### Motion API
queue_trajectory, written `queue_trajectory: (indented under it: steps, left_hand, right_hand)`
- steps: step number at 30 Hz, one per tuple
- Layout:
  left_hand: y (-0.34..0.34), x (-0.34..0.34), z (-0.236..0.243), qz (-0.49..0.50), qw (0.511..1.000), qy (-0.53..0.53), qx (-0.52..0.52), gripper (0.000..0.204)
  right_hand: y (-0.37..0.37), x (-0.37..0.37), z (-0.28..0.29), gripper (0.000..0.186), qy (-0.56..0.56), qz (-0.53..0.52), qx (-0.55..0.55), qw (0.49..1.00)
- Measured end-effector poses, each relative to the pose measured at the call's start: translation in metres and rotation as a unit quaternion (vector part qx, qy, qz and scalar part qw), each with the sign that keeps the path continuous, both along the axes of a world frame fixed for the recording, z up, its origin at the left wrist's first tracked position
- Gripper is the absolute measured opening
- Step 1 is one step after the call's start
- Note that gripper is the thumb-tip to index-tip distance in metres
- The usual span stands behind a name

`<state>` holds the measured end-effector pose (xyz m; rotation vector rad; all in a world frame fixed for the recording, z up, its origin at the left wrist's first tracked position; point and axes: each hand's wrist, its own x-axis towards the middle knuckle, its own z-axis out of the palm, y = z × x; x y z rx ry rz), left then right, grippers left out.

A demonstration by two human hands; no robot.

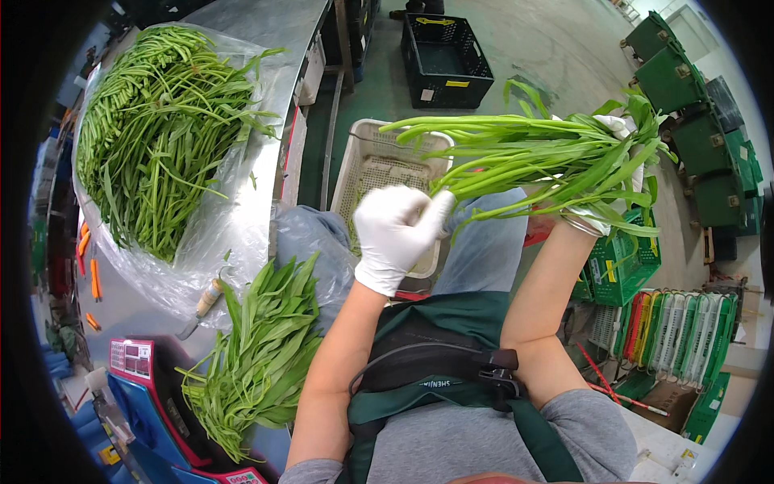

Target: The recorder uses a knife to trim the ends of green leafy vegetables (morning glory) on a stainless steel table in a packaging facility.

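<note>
My right hand (pixel 617 127), partly hidden, is closed round the leafy end of the green bunch (pixel 548 149); my left hand (pixel 395 230) curls by its stems (pixel 463 125), grip unclear; the bench (pixel 260 181) lies further left.

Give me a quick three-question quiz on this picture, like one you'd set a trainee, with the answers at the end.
1. Which hand holds up the bunch of greens?
2. True or false: the knife is being held.
3. Where does the black crate stand? A: inside the basket; B: on the floor; C: on the person's lap.

Key:
1. The right hand.
2. False; it lies on the table, beside the smaller pile.
3. B.
</note>
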<state>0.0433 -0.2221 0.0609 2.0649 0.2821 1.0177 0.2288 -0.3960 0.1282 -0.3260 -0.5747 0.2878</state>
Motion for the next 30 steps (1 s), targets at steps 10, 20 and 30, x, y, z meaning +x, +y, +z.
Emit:
queue_trajectory:
  steps: [10, 20, 30]
  left_hand:
    - [-0.014, 0.009, 0.001, 0.032, 0.98, 0.127, -0.153, 0.026]
    - [0.0, 0.015, -0.015, 0.029, 0.968, 0.139, -0.206, 0.022]
    - [0.001, 0.02, -0.033, 0.079, 0.968, 0.227, -0.064, 0.02]
  right_hand:
    - [0.017, -0.015, -0.001, 0.033, 0.059, -0.001, -0.002, 0.998]
    - [0.032, -0.028, -0.004, 0.03, 0.061, 0.025, 0.019, 0.998]
    - [0.037, -0.027, -0.008, 0.032, 0.15, 0.041, -0.037, 0.987]
